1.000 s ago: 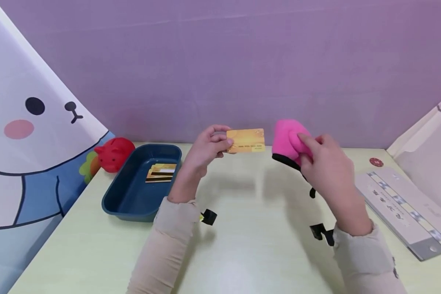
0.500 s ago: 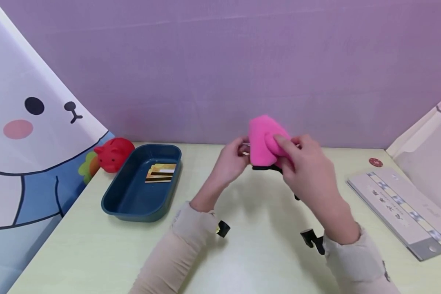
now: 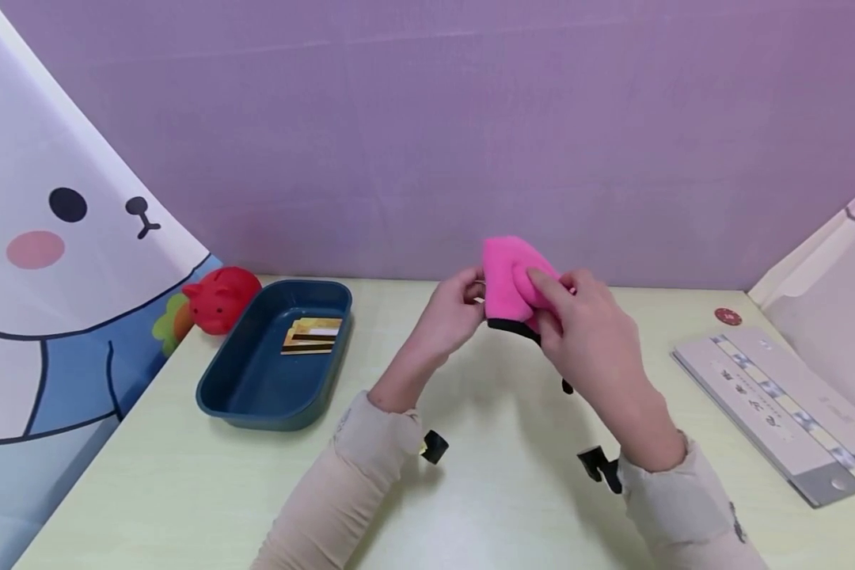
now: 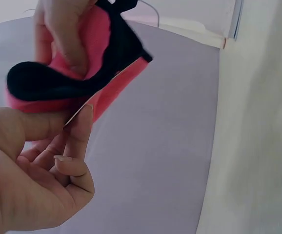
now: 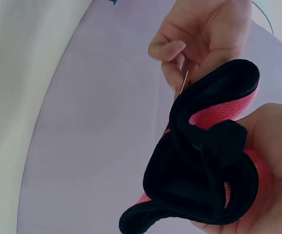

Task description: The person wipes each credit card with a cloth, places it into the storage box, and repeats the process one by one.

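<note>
My right hand (image 3: pixel 594 336) grips a soft pink fleece piece (image 3: pixel 502 277) with black trim, holding it up above the table. Its exact kind is unclear; in the right wrist view its black-edged opening (image 5: pixel 180 187) faces the camera. My left hand (image 3: pixel 447 317) pinches the yellow card, which shows only as a thin edge (image 4: pixel 77 116) in the left wrist view. That card lies close against the pink piece's side, and the fleece hides most of it. Whether it touches the fabric, I cannot tell. In the head view the card is out of sight behind the pink piece.
A dark blue tray (image 3: pixel 212 400) stands at the left with several yellow cards (image 3: pixel 312 336) in it. Behind it sits a red piggy bank (image 3: pixel 221 301). On the right lie a grey book (image 3: pixel 777 412) and a small red chip (image 3: pixel 728 317). A purple backdrop (image 3: pixel 541 142) rises behind the table.
Both hands have come together, the left moving right with the card, the right moving left with the pink piece. The card has gone behind it. Since half a second ago the pink piece has dipped slightly.
</note>
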Demonstrator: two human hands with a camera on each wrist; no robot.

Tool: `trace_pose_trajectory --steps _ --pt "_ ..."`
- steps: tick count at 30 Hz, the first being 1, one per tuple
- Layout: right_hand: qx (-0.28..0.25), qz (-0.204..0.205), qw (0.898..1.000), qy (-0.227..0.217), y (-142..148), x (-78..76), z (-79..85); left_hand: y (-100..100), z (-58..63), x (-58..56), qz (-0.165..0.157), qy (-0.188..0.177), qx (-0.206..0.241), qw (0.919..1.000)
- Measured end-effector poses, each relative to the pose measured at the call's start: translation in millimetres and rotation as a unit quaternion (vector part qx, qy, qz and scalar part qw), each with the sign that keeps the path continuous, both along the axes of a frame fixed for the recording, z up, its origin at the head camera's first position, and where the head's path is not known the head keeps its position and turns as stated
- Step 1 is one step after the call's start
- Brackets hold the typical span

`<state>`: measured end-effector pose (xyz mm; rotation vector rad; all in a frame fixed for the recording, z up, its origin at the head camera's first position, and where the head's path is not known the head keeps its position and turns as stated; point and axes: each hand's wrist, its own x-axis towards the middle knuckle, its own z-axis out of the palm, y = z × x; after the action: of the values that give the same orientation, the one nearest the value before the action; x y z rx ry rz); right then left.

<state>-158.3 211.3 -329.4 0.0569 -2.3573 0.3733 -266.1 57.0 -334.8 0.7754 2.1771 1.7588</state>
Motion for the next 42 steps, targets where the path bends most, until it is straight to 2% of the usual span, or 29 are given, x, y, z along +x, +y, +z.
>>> trace_pose_trajectory --steps 5,12,18,22,25,30,32,35,38,42 --pt "-0.01 -0.018 1.0 -0.022 7 2.0 2.0 -7 3.9 -3.6 -0.016 -0.031 0.017 0.9993" --pt "-0.028 -0.053 0.996 -0.061 20 4.9 8.4 -25 11.8 -15.4 0.006 -0.063 0.027 0.9976" --pt "-0.045 -0.075 0.994 -0.067 32 6.0 11.3 -41 17.3 -22.2 0.017 -0.055 0.048 0.9972" --pt "-0.057 -0.081 0.993 -0.068 37 8.2 13.5 -43 17.5 -24.0 0.02 -0.048 0.036 0.998" --pt "-0.066 -0.081 0.992 -0.07 37 10.1 15.8 -42 17.7 -23.4 -0.011 -0.053 0.01 0.9985" --pt "-0.072 -0.077 0.992 -0.062 38 12.8 19.3 -42 18.9 -21.7 -0.097 -0.05 0.011 0.9939" --pt "-0.075 -0.076 0.993 -0.055 40 14.3 20.6 -42 18.8 -21.4 -0.104 -0.041 0.021 0.9935" --pt "-0.081 -0.079 0.992 -0.046 44 16.9 22.9 -40 17.2 -21.7 -0.073 -0.021 0.029 0.9967" --pt "-0.089 -0.083 0.992 -0.042 47 19.4 25.7 -37 14.6 -21.9 -0.022 -0.008 0.033 0.9992" --pt "-0.094 -0.085 0.992 -0.029 50 21.7 27.6 -35 12.9 -21.0 0.021 -0.013 0.031 0.9992"
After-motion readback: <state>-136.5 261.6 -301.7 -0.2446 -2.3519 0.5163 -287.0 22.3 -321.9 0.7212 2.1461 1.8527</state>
